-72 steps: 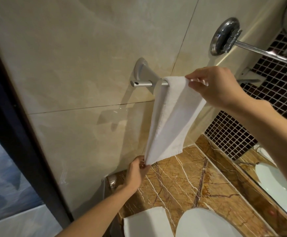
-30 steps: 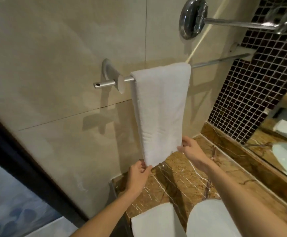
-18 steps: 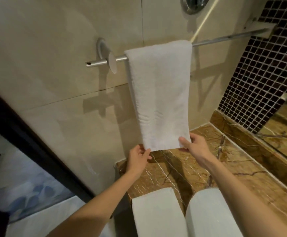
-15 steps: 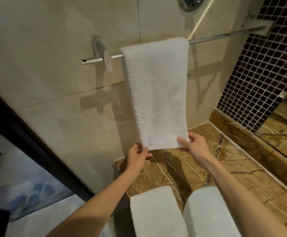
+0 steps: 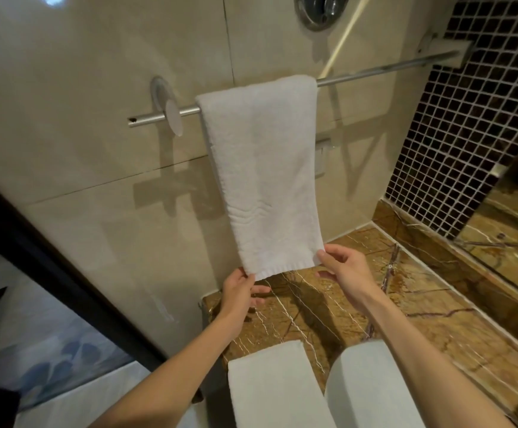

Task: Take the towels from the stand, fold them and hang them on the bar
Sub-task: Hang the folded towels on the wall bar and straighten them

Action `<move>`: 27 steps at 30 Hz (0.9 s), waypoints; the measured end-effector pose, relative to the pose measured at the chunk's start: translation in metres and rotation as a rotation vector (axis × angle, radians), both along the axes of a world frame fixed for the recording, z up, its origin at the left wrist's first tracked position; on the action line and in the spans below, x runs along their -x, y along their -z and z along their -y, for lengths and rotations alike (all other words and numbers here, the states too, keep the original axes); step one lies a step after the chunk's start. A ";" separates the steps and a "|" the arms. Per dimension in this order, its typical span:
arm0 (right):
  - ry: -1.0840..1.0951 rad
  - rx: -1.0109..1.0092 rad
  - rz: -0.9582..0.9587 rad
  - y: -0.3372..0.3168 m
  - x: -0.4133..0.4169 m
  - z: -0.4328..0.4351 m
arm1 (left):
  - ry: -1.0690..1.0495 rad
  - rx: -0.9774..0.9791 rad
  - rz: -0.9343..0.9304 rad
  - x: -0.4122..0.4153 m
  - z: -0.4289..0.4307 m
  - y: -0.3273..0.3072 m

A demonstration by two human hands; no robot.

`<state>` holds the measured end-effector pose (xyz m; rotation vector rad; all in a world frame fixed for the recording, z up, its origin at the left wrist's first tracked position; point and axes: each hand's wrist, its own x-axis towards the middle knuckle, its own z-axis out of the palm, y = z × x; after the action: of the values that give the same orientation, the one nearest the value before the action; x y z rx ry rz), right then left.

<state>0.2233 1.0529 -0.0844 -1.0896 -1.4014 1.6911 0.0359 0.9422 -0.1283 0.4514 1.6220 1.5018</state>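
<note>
Partly, towel [image 5: 264, 174] hides bar [image 5: 384, 69], lower towel [image 5: 276, 387] cropped

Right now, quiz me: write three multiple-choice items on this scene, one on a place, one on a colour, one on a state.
1. Where on the bar does the hanging towel sit?
A at its right end; B near its left end; C not on it.
2. What colour is the counter?
A brown with pale veins; B plain black; C blue.
3. How does the hanging towel lie?
A knotted; B rolled tight; C flat and smooth.

1 B: most of the bare bar runs off to its right.
2 A: the stone is brown with light veins.
3 C: it drapes flat, with the left hand and right hand at its lower corners.
</note>
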 end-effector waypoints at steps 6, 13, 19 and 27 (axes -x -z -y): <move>0.052 -0.014 0.064 -0.003 0.000 -0.004 | -0.016 0.057 -0.015 0.006 0.002 0.002; 0.130 0.003 0.033 -0.005 -0.009 -0.003 | -0.091 -0.057 0.096 -0.003 0.002 -0.009; 0.120 0.027 -0.001 -0.008 -0.012 -0.001 | 0.011 -0.064 -0.117 -0.025 0.004 -0.010; 0.090 0.013 0.012 -0.011 -0.019 0.000 | -0.052 -0.056 -0.264 -0.024 0.003 -0.012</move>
<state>0.2423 1.0531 -0.0730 -1.1544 -1.3305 1.6346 0.0594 0.9391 -0.1164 0.6668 1.8096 1.5811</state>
